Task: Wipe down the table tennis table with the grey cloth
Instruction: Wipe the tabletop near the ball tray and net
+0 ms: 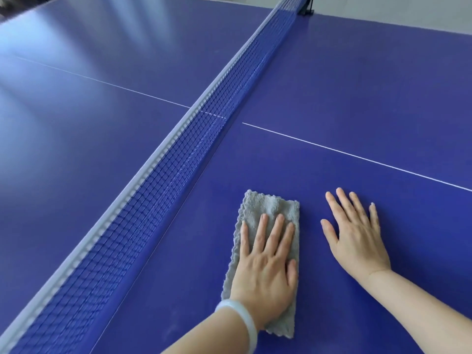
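The blue table [357,85] carries a net [178,154] stretched across it, fixed at the far edge by a black clamp [307,7]. A thin white line [357,155] runs under the net. A folded grey cloth [265,208] lies flat near the net. Just beside the cloth, the right hand [357,236] rests palm-down on the surface.

Fluffy grey cloth [265,210] on smooth, faintly glossy blue table [357,98].

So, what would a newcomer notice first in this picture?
The blue table tennis table fills the view, with its net running diagonally from lower left to upper right. Near the bottom, the left hand presses flat on a grey cloth, and the right hand lies flat on the bare surface beside it.
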Tool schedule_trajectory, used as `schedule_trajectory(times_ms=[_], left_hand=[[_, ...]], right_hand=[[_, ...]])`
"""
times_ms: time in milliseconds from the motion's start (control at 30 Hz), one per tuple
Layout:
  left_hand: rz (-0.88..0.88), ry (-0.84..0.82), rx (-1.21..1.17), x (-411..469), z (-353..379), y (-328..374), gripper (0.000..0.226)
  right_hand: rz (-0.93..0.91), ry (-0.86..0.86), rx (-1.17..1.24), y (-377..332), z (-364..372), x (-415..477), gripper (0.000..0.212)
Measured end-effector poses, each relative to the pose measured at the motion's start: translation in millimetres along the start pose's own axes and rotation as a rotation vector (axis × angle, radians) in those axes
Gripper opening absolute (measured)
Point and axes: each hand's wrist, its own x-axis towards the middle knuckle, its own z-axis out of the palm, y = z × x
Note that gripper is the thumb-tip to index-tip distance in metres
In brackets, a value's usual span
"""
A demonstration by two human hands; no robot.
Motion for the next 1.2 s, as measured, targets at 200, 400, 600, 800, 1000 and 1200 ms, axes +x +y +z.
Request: schedule_trajectory(times_ms=[200,400,600,800,1000,1200], left_hand=[[0.066,-0.014,-0.195,9.8,-11.8,-13.0,0.069],[-0.147,0.200,-0.225,-54.4,-43.1,-113.6,0.050],[-0.381,0.033,-0.209,-109.3,-41.8,-185.2,0.060],[-0.371,0.068,-0.245,-110.4,-34.7,-188.6,0.061],[-0.355,0.069,-0.254,-109.8,-32.0,-188.5,0.059],[-0.353,0.101,-0.299,-110.9,-38.7,-185.9,0.057]], right_hand=[[-0.012,0.153,0.765,-127.2,-7.2,-44.8,0.049],[0.027,0.088,0.347,-182.6,28.0,-52.2,0.063],[-0.082,0.058,0.224,-189.7,30.1,-7.4,0.065],[-0.240,0.053,0.268,-183.2,7.3,78.5,0.052],[-0.423,0.043,0.154,-224.7,21.0,57.6,0.053],[-0.957,-0.066,0.043,-221.2,32.3,-5.9,0.054]])
